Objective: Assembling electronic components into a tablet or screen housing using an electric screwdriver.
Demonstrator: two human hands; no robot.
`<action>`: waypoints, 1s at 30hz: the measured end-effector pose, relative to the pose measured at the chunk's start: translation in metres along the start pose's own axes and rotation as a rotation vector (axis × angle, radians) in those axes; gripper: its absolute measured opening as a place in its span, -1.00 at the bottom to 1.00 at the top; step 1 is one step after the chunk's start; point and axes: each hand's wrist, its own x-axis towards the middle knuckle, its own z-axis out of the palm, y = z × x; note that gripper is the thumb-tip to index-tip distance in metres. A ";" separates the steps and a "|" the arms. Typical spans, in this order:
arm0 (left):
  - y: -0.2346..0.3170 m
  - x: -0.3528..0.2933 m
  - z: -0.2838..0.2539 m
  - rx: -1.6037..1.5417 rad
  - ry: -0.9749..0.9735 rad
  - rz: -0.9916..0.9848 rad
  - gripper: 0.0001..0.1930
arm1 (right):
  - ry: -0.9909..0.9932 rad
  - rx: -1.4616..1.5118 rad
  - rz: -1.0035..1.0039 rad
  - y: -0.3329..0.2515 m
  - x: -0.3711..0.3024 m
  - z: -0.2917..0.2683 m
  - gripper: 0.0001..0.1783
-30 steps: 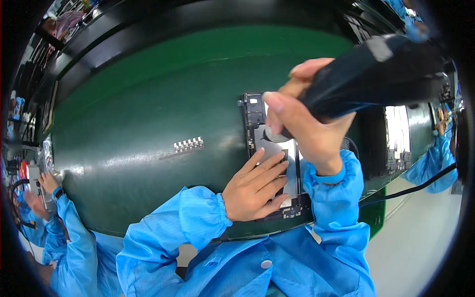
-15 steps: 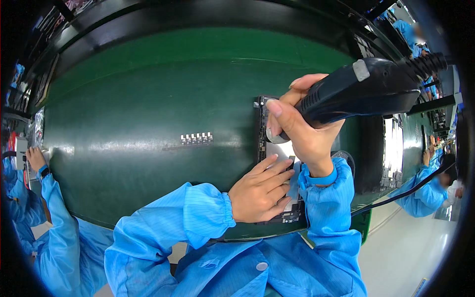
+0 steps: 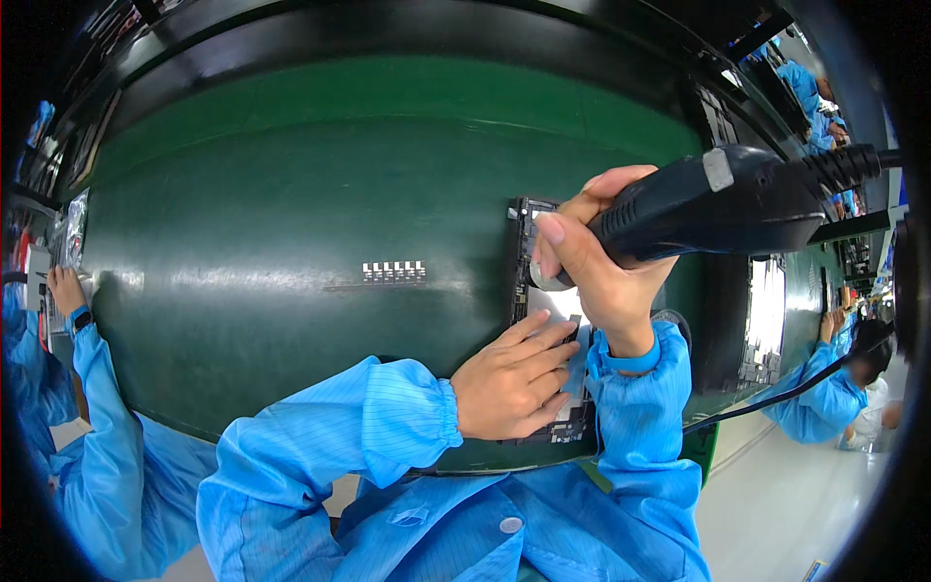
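A flat electronic device (image 3: 561, 308) with a black frame, a shiny silver plate and small parts at both ends lies on the green table in front of me. My left hand (image 3: 514, 380) rests flat across its near part, palm down, fingers stretched out over the plate. Above the device's far part, my right hand (image 3: 611, 276) is wrapped round a black corded electric screwdriver (image 3: 713, 204), its cable end leaning right. A rounded silver front end shows by my fingers; the bit and its contact point are hidden.
A row of small black-and-white pieces (image 3: 394, 273) lies left of the device. Another flat device (image 3: 766, 315) with a bright surface lies at the right. A black cable (image 3: 776, 396) runs past my right sleeve. A co-worker's hand (image 3: 68, 289) is at the far left; others work at right.
The view has shifted slightly. The screwdriver's rear end sits a little lower in the picture. Both hands keep nearly the same places on and over the device.
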 end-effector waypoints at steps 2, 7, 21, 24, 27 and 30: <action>0.000 0.000 0.001 0.002 -0.002 0.004 -0.75 | -0.002 0.002 -0.003 0.001 -0.001 -0.001 -0.62; 0.001 -0.003 0.001 0.009 -0.002 0.007 -0.75 | 0.009 0.026 0.000 0.004 -0.005 0.000 -0.63; 0.026 -0.023 0.004 0.223 -0.296 0.229 -0.68 | 0.021 -0.105 0.013 -0.005 0.003 0.003 -0.59; 0.013 -0.016 -0.001 0.309 -0.283 0.209 -0.71 | 0.089 -0.020 -0.119 -0.015 0.007 -0.016 -0.60; -0.045 0.008 -0.039 0.386 -0.258 0.188 -0.71 | 0.151 -0.077 -0.138 -0.024 0.004 -0.026 -0.59; -0.117 0.055 -0.085 0.590 -0.144 0.183 -0.74 | 0.130 -0.028 -0.041 -0.015 -0.010 -0.025 -0.57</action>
